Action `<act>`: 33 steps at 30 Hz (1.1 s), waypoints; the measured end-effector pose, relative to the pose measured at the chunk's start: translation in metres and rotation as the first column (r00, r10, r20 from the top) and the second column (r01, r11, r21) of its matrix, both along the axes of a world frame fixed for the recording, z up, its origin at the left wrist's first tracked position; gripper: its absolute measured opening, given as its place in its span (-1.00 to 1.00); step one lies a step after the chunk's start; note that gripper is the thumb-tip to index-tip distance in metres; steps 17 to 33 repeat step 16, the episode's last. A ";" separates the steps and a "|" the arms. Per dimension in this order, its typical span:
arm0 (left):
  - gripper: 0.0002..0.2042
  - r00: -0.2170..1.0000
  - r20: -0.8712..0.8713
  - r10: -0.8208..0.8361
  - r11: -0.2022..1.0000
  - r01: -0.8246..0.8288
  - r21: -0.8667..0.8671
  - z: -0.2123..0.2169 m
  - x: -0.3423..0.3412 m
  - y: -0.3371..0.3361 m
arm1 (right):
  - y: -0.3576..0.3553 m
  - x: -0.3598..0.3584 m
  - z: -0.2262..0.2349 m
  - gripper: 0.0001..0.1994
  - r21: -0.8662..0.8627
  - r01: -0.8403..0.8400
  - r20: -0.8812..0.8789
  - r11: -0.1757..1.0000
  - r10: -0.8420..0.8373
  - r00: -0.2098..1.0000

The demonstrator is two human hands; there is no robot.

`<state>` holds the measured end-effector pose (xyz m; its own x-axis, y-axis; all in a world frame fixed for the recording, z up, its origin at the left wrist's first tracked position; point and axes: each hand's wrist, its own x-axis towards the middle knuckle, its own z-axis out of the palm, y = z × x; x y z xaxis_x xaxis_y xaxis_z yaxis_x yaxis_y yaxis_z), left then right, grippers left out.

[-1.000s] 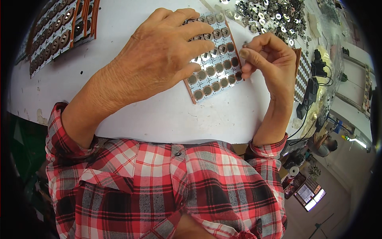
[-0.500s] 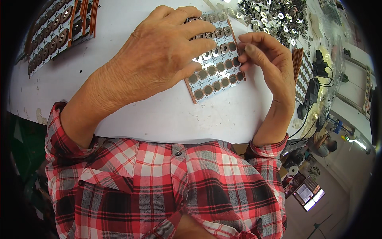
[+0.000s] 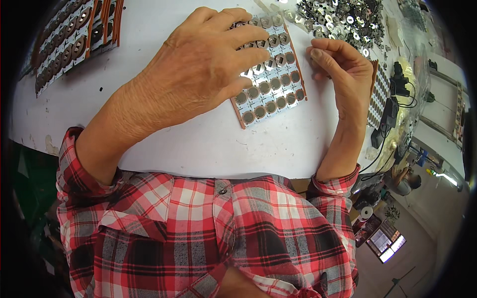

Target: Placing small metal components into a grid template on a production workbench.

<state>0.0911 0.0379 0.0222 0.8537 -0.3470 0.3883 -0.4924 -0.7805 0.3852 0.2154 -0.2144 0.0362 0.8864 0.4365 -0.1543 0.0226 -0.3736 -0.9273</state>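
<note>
My left hand [image 3: 198, 69] lies flat and open on the grid tray [image 3: 271, 82] — pinning it. My right hand [image 3: 343, 67], fingertips pinched, sits just off the tray's right edge — nearer the loose metal discs [image 3: 348, 15] beyond.

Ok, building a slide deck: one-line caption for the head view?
Left hand flat on a tray of round parts, right hand at its edge, on a white table.

Red-white plaid shirt [image 3: 208, 233]; white table [image 3: 198, 144]; silver-brown tray [image 3: 271, 92].
</note>
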 end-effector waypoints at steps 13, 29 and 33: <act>-0.55 1.000 0.014 0.016 1.000 -0.016 -0.003 -0.002 0.000 -0.001 | 0.019 -0.018 -0.003 -0.82 0.095 -0.083 -0.002 0.992 0.083 0.997; -0.57 1.000 -0.008 0.017 1.000 -0.017 0.003 0.000 -0.001 -0.001 | 0.014 -0.015 -0.004 -0.82 0.132 -0.119 -0.037 0.984 0.125 0.992; -0.57 1.000 -0.008 0.017 1.000 -0.017 0.003 0.000 -0.001 -0.001 | 0.014 -0.015 -0.004 -0.82 0.132 -0.119 -0.037 0.984 0.125 0.992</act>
